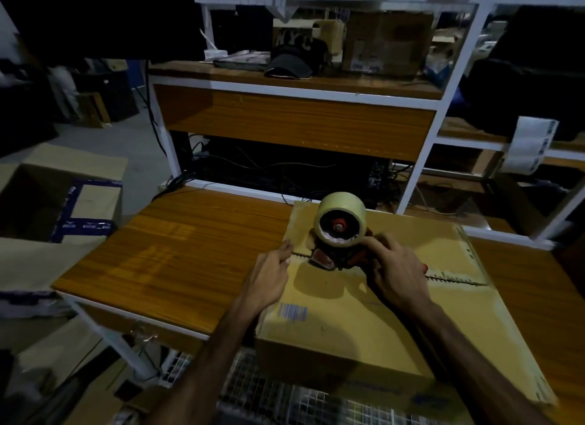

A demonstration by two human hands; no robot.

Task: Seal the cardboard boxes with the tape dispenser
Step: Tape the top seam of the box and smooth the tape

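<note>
Right, the tape dispenser (340, 244) sits on top of the closed cardboard box (364, 298), at the left end of the centre seam (449, 277) where the two flaps meet. Its roll of pale tape (342, 222) stands upright with the open core and red hub facing the camera, and the red body runs along the seam, handle end toward the right, blade end toward the left. The right hand (397, 272) has its fingers curled round the red handle, gripping it. The left hand (269, 276) rests at the box's left edge, fingers (285, 247) bent and pinched together right at the seam's end; whether they have tape between them I cannot tell. The box lies on the wooden desk (177, 250), its long side running away to the right, a barcode label (292, 312) on the near flap. Beyond the desk a white-framed shelf (294, 114) carries a dark cap (291, 57) and another carton (386, 42). On the floor to the left stands an open box (60, 197) with blue tape.
</note>
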